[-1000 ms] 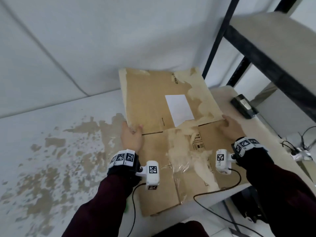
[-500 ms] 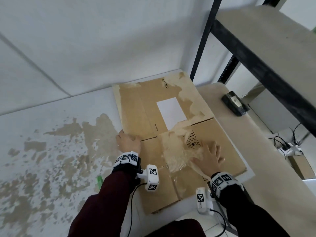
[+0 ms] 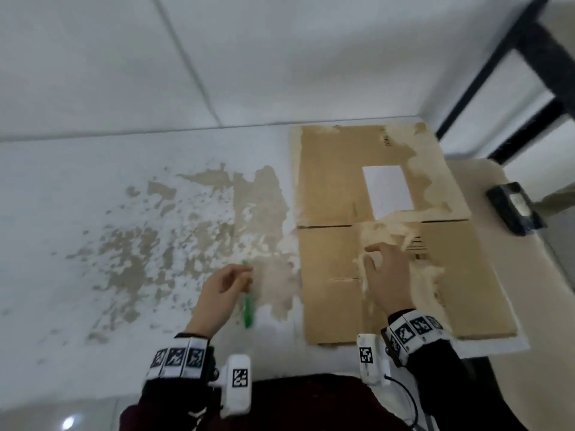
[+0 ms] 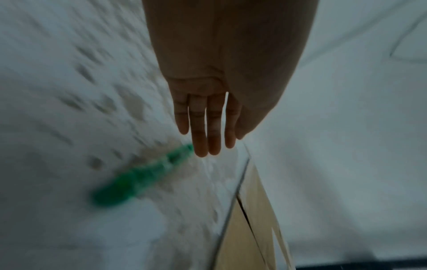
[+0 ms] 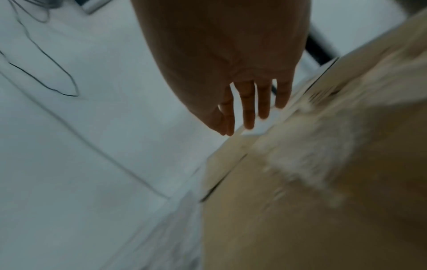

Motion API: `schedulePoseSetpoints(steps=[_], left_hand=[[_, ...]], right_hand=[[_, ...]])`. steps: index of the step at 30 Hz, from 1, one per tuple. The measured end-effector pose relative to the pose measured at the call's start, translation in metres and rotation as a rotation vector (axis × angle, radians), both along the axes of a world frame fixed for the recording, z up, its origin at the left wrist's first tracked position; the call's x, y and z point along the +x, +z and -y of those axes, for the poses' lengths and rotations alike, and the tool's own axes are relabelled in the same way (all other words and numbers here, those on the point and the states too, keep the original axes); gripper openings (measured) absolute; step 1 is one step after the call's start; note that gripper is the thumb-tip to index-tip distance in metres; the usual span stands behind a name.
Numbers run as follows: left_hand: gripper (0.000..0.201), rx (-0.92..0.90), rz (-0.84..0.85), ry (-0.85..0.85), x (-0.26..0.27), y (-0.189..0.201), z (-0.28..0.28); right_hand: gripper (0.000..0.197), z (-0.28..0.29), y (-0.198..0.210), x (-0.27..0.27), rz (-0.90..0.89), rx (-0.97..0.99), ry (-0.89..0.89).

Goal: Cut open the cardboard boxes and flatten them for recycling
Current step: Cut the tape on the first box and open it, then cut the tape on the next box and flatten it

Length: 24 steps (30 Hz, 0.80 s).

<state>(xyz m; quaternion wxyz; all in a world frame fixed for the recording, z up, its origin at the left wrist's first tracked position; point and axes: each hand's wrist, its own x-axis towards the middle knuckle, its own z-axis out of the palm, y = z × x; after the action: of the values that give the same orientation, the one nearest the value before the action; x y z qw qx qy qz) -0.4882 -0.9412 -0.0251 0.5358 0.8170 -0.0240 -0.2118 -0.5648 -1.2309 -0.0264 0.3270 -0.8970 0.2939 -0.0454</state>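
Observation:
A flattened brown cardboard box [image 3: 336, 188] with a white label and torn pale patches lies flat on the white table [image 3: 62, 188]. My right hand [image 3: 385, 275] hovers over its middle with straight, relaxed fingers and holds nothing; the right wrist view shows the hand [image 5: 245, 117] above the box [image 5: 323, 210]. A green cutter [image 3: 248, 306] lies on the table left of the box. My left hand [image 3: 224, 284] hangs just above the cutter, fingers loose and not gripping it; in the left wrist view the hand [image 4: 208, 144] is near the cutter [image 4: 138, 177] tip.
A black device [image 3: 513, 209] sits on the beige surface right of the box. A black metal shelf frame [image 3: 535, 57] stands at the back right. The table's white coating has peeled in brown patches [image 3: 140, 244] on the left. A wall runs behind.
My left hand left the box's left edge and moved down-left to above the green cutter. My right hand shifted left over the box's middle. The box's far flap now lies flat.

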Motion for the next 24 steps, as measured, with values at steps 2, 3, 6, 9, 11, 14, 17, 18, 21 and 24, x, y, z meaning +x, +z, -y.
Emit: schedulePoseSetpoints(steps=[2,3,6,9,11,14,17,18,21,24], left_hand=[[0.016,-0.005,-0.019,0.102,-0.024,0.005,-0.047],[0.018,0.001,-0.033,0.156,-0.037,0.006,-0.070],[0.021,0.025,-0.083,0.379,-0.082,0.003,-0.138],[0.018,0.067,-0.169,0.645,-0.135,-0.011,-0.194],[0.015,0.078,-0.278,0.805,-0.177,-0.029,-0.225],[0.016,0.053,-0.469,1.029,-0.237,-0.062,-0.254],[0.015,-0.018,-0.635,1.212,-0.287,-0.089,-0.267],[0.013,-0.038,-0.691,1.263,-0.304,-0.096,-0.269],[0.012,-0.129,-0.847,1.472,-0.349,-0.116,-0.268],[0.012,-0.251,-0.923,1.623,-0.375,-0.138,-0.275]], right_hand=[[0.011,-0.039,0.013,0.018,0.013,0.246,0.136],[0.007,-0.061,0.019,0.026,-0.018,0.388,0.232],[0.011,-0.137,0.026,0.043,-0.205,0.732,0.538],[0.013,-0.216,0.023,0.048,-0.409,0.843,0.771],[0.012,-0.265,0.021,0.045,-0.559,0.860,0.946],[0.011,-0.326,0.010,0.036,-0.742,0.817,1.130],[0.010,-0.379,-0.009,0.018,-0.866,0.715,1.281],[0.009,-0.396,-0.017,0.010,-0.918,0.673,1.327],[0.010,-0.436,-0.039,-0.009,-1.073,0.540,1.428],[0.011,-0.470,-0.063,-0.011,-1.186,0.479,1.344]])
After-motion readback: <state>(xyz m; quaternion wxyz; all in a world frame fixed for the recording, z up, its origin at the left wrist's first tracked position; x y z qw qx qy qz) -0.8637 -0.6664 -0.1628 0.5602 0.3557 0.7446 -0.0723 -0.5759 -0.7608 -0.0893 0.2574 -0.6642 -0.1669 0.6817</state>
